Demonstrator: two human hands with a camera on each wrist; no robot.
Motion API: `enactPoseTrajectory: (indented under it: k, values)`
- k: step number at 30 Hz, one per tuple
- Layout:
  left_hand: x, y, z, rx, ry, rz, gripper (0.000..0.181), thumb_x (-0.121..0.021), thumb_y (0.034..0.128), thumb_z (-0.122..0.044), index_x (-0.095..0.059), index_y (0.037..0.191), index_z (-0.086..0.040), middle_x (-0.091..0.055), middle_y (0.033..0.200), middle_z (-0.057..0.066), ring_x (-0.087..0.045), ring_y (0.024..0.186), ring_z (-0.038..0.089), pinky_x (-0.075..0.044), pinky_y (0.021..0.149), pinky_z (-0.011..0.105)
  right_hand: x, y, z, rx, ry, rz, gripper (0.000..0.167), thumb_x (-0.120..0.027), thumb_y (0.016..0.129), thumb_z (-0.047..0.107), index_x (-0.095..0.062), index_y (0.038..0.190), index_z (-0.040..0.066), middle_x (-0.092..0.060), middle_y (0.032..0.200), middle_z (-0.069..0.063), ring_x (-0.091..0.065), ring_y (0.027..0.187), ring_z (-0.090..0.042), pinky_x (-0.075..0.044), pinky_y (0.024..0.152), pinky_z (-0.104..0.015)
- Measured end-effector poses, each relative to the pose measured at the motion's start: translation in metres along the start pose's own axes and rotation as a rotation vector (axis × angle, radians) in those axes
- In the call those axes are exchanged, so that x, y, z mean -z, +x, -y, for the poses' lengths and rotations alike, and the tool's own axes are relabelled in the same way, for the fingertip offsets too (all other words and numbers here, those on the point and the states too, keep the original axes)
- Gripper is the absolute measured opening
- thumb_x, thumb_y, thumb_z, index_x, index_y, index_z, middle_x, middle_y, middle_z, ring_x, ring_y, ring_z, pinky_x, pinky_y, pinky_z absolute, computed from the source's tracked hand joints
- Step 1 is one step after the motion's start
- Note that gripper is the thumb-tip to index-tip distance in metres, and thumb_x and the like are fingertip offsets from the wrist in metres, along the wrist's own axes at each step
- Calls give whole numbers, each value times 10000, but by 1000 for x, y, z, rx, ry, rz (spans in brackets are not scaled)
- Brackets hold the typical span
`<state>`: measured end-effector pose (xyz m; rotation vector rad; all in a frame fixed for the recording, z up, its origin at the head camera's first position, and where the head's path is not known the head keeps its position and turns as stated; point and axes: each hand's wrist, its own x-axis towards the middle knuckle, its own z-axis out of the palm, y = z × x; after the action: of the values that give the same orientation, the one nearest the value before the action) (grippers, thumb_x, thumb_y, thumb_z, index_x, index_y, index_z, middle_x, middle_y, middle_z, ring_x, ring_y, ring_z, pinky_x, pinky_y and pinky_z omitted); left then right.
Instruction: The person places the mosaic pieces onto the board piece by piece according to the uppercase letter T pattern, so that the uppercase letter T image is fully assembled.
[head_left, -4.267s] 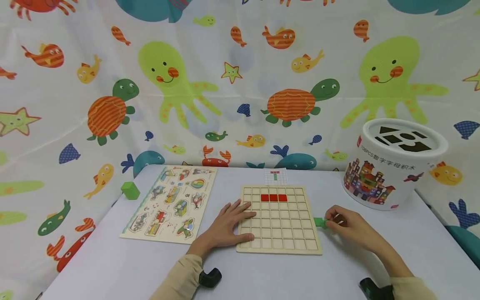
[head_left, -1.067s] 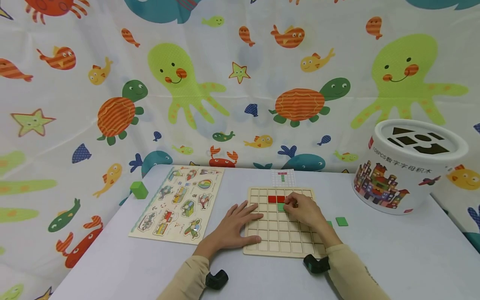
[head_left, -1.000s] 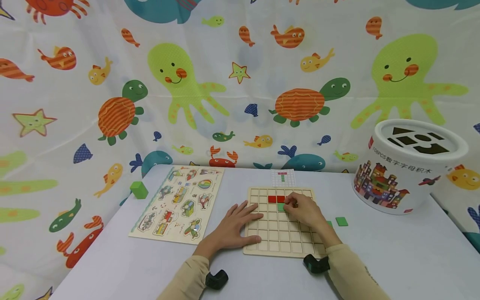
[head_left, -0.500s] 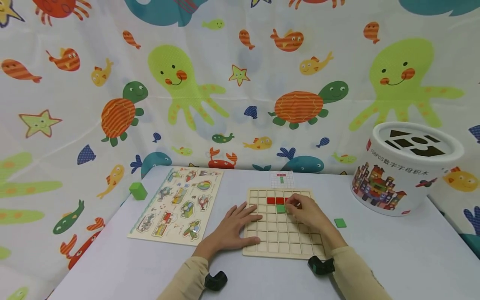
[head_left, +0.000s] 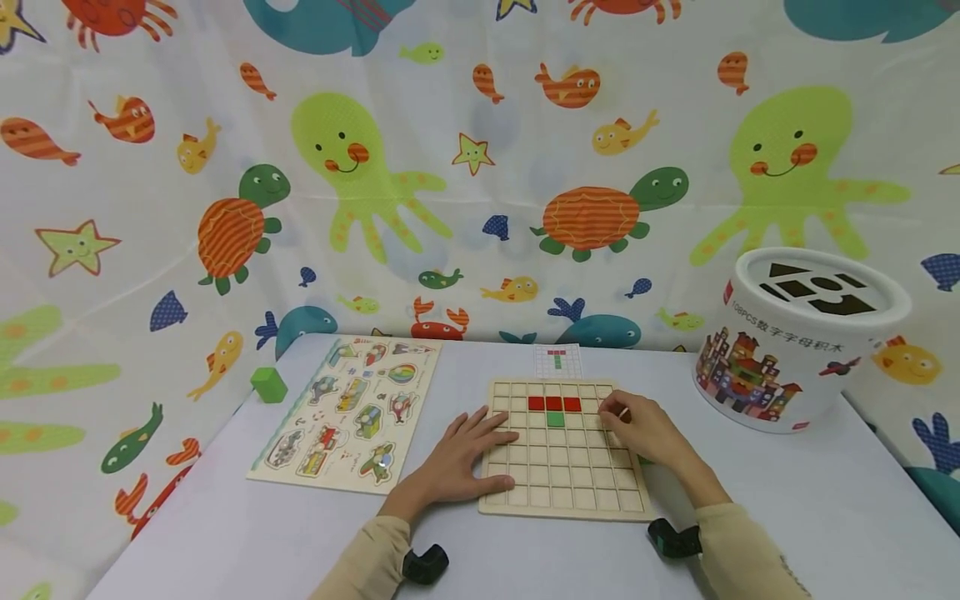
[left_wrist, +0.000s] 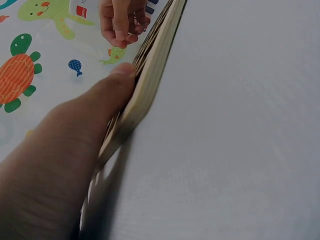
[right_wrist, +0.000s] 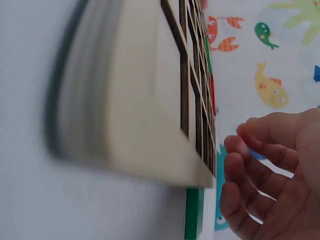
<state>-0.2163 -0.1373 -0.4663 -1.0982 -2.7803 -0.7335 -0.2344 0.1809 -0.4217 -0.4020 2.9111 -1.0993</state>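
The person is wearing a long left sleeve (head_left: 362, 557) and a matching right sleeve (head_left: 744, 546), both of plain beige fabric, leaving the left hand (head_left: 459, 460) and the right hand (head_left: 645, 427) bare. A compact, black, elbow-shaped housing (head_left: 425, 566) is projecting beside the left cuff; a similar black, angular housing (head_left: 675, 540) is projecting beside the right. A thin dark marking (head_left: 794, 575) is running along the right sleeve, appearing too small for reading.

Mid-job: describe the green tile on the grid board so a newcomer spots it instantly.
Start from the wooden grid board whose left side lies under the person's left hand. Near its far edge lie three red tiles in a row; the green tile sits one cell nearer the person than the middle red one. It alone on the grid is green; its neighbours are red.
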Motion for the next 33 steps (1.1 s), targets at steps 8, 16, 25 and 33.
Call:
enactPoseTrajectory:
  k: [8, 16, 25, 33]
  values:
    - [3, -1, -1, 0, 7, -2, 652, -602, 835, -569, -458, 1401, -279, -317, 1544, 26, -188, 1454, 341, -148, 1138, 591, 12, -11, -10, -14, -77, -3, 86, -608, 912, 145, -629, 951, 72, -604, 855, -29, -518, 737, -132, -431, 582, -239]
    - [0, -1, -1, 1, -13, 0, 650, -604, 838, -555, -465, 1400, -258, -319, 1543, 35, -181, 1455, 342, -134, 1141, 592, 22, -26, -23, 10, -170, 11, 157, -650, 874, 157, -657, 1005, 70, -599, 933, -41, -542, 817, -147, -440, 636, -267]
    - [-1, -1, 1, -4, 0, 0, 653, -595, 836, -575, -456, 1403, -281, -315, 1545, 19, -182, 1457, 334, -142, 1141, 586, 32, -42, -31, 17, -184, 69, 233, -669, 863, 162, -664, 1082, 82, -589, 957, -4, -526, 835, -117, -443, 649, -241]
    - [-2, 0, 1, -6, 5, -8, 650, -598, 834, -572, -462, 1398, -279, -320, 1543, 23, -185, 1457, 328, -144, 1143, 583, 36, -50, -29, 17, -175, 112, 231, -680, 861, 180, -671, 1078, 102, -581, 954, 15, -512, 830, -103, -453, 666, -240]
